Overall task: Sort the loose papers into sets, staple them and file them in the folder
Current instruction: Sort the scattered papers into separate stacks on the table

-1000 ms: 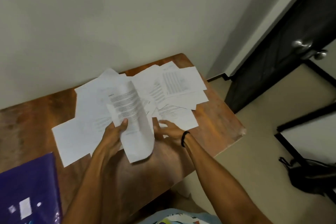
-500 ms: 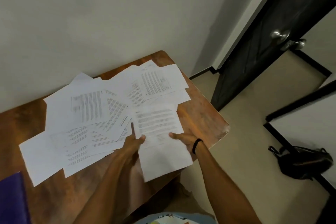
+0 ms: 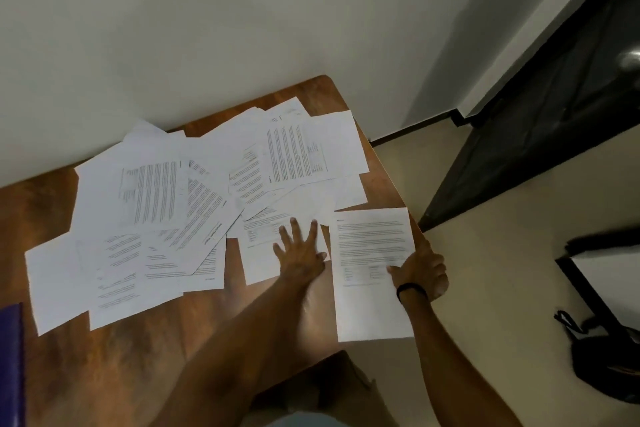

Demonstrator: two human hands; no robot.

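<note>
Several loose printed papers [image 3: 156, 204] lie spread and overlapping across the wooden table [image 3: 114, 350]. My right hand [image 3: 420, 267] pinches one printed sheet [image 3: 372, 253] by its right edge, at the table's right side, its lower end hanging past the front edge. My left hand [image 3: 301, 253] lies flat with spread fingers on another sheet [image 3: 263, 253] near the pile's right end. A purple folder [image 3: 10, 364] shows only as a strip at the left edge. No stapler is in view.
The table stands against a pale wall [image 3: 207, 28]. A dark door [image 3: 554, 97] is at the right over a beige floor [image 3: 485, 288]. A black bag [image 3: 602, 354] lies on the floor at lower right.
The sheet that both hands held has gone right with my right hand alone. My left hand let it go and now presses flat on a sheet in the pile. The view shifted right.
</note>
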